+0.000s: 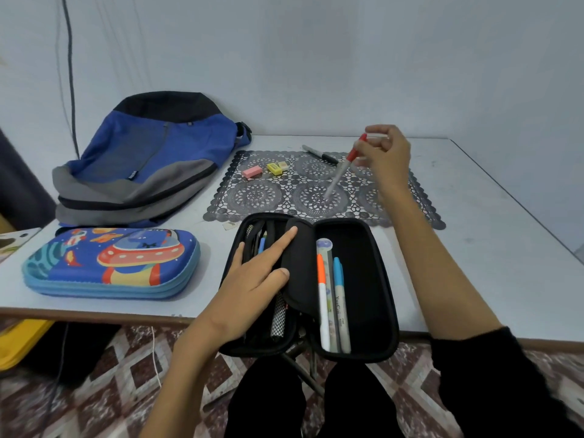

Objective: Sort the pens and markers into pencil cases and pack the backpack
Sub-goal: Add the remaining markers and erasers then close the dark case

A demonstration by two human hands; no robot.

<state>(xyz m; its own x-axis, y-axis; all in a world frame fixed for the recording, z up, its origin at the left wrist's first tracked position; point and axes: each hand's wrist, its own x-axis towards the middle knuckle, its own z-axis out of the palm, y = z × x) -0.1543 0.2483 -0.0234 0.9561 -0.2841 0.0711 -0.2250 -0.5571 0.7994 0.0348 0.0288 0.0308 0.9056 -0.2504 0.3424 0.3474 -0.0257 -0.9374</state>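
Observation:
An open black pencil case lies at the table's front edge. Its right half holds an orange-capped marker and a blue-capped marker. My left hand rests flat on the case's left half, where several pens sit, with the forefinger stretched onto the middle flap. My right hand pinches a red-capped white marker in the air above the lace mat, tip pointing down. A black marker lies on the mat's far edge. A closed blue cartoon pencil case sits left, with a blue and grey backpack behind it.
The dark lace mat carries a pink eraser, a yellow eraser and a small white eraser. The wall stands close behind the table. A black cable hangs at the left. A yellow object sits below the table's left.

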